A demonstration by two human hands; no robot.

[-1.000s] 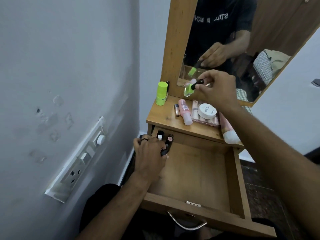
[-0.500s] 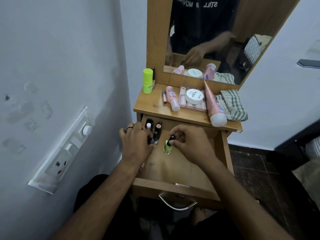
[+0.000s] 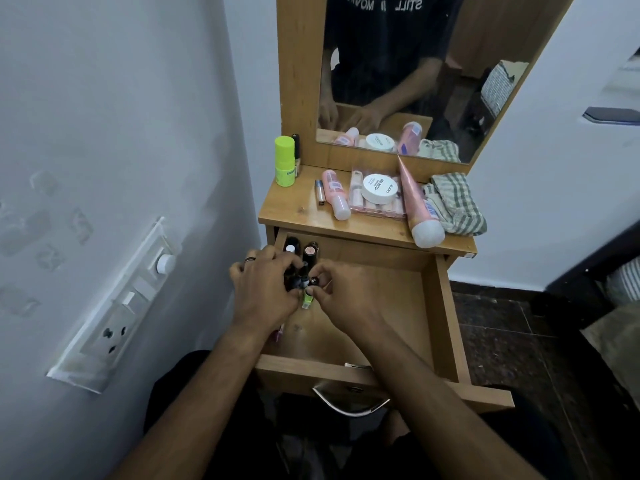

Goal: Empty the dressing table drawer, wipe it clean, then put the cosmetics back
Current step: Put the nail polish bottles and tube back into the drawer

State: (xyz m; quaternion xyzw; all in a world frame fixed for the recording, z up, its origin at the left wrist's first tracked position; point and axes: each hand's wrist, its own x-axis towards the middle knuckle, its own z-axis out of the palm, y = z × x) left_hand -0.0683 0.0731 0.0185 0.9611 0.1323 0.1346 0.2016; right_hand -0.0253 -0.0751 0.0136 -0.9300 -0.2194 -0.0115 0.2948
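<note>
Since half a second ago our right hand has carried the green nail polish bottle further left across the open drawer, up against the cluster of dark bottles that our left hand was already steadying; a second ago that same bottle was still up at the tabletop.

From the head camera, we see our right fingertips curled and pinching the bottle's black cap, the green body standing upright on the drawer floor just below them. Our left hand, with a ring on one finger, has its fingers bent round the dark bottles at the drawer's back left corner. Two of those bottles show their tops behind our knuckles, one white-tipped, one pinkish. Something pink peeks out under our left wrist; we cannot tell what it is.

On the dressing table top a lime-green stick stands upright at the back left. Beside it lie a small lip tube, a pink bottle, a clear case with a white round jar on it, a large pink tube, and a checked cloth at the right edge.
</note>
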